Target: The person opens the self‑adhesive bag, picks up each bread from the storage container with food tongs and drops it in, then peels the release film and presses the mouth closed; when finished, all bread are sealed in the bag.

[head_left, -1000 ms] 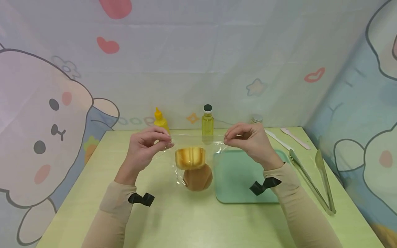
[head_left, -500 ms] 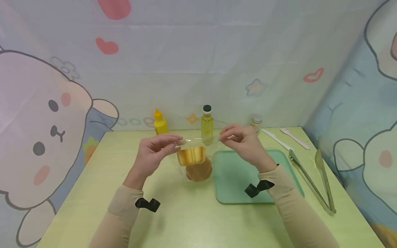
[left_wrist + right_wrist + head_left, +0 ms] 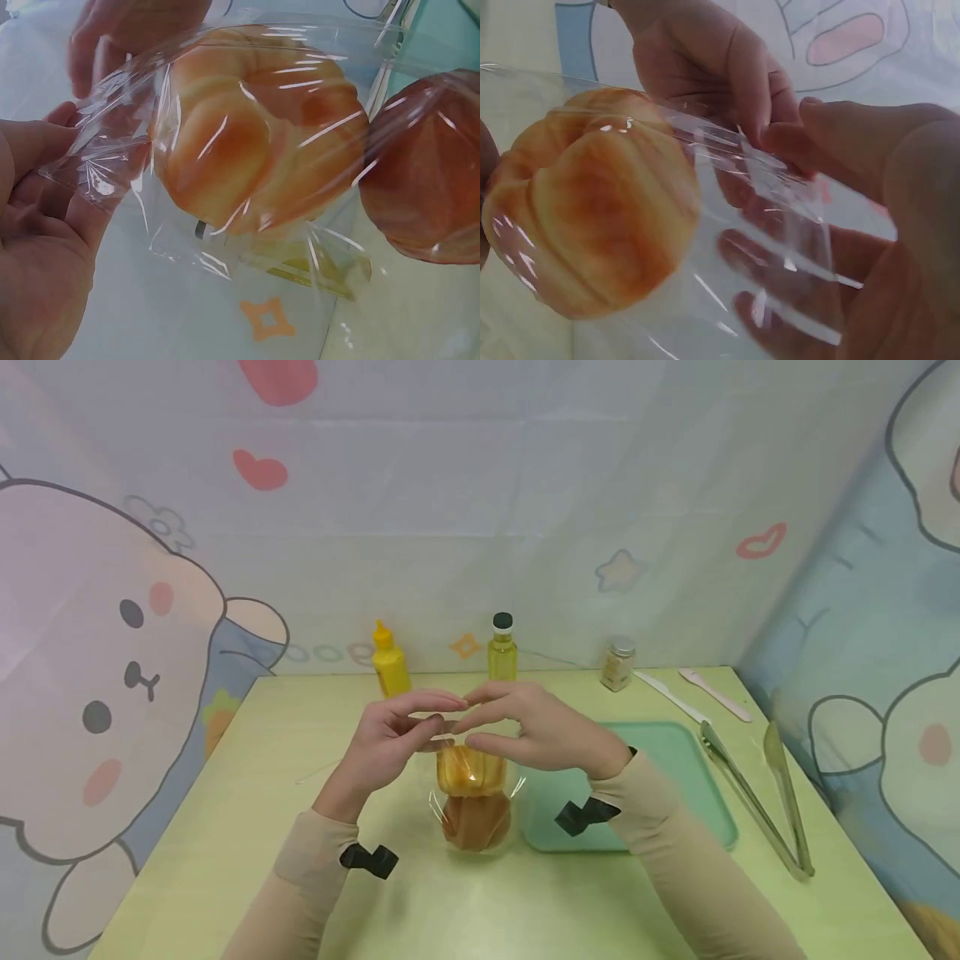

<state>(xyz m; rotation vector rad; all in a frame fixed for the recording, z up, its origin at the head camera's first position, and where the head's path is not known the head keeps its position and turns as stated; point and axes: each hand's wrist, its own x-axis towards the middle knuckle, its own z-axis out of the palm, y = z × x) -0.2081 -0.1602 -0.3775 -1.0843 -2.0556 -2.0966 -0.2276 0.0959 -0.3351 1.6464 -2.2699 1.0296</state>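
Note:
A clear plastic bag [image 3: 105, 176] hangs from my left hand [image 3: 382, 739], whose thumb and fingers pinch its top. Inside it, a golden bread roll [image 3: 471, 772] with grooves shows above a round brown bun [image 3: 477, 823]. My right hand [image 3: 536, 727] meets the left at the bag's mouth, its fingers spread and the thumb apart. In the right wrist view, several right fingers [image 3: 780, 255] lie behind the film while the thumb is near the left fingertips. The left wrist view shows the bread roll [image 3: 240, 135] close, wrapped in shiny film.
A green tray [image 3: 697, 793] lies to the right, partly under the right forearm. Metal tongs [image 3: 757, 810], a white knife [image 3: 671, 696] and a pink utensil [image 3: 715, 695] are beyond it. A yellow squeeze bottle [image 3: 392, 664], an oil bottle [image 3: 502, 652] and a small jar [image 3: 618, 664] stand at the back.
The hands, earlier apart stretching the bag's top edge between them, have come together. The right hand moved left and its pinch loosened; the bread roll and bun shifted slightly toward the front.

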